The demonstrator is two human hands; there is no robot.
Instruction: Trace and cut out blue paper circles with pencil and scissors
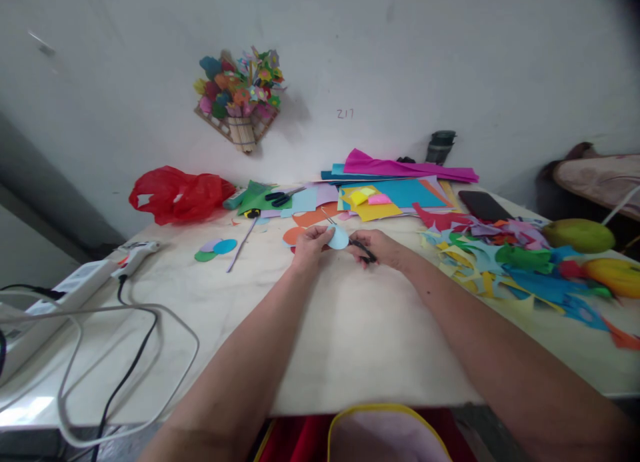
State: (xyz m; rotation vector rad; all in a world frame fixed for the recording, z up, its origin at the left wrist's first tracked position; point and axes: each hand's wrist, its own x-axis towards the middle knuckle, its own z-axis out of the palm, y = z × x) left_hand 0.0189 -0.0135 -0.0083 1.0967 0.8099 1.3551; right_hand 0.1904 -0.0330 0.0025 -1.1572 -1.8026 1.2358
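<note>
My left hand [313,242] pinches a light blue paper disc [339,237] above the middle of the table. In my right hand [377,245] is a pair of black-handled scissors [364,251], its fingers wrapped round the handles. The scissors' blades are at the disc, mostly hidden behind it; whether they touch the paper I cannot tell. Just left of my left hand lies an orange paper disc [293,235]. Further left, a blue disc [225,247], a green disc [205,256] and a lilac one rest together on the table.
Colored paper scraps [520,255] cover the right side, with a phone [484,205] behind. Paper sheets [415,194], a second pair of scissors [280,199] and a red plastic bag [180,195] lie at the back. Cables and a power strip [75,289] occupy the left.
</note>
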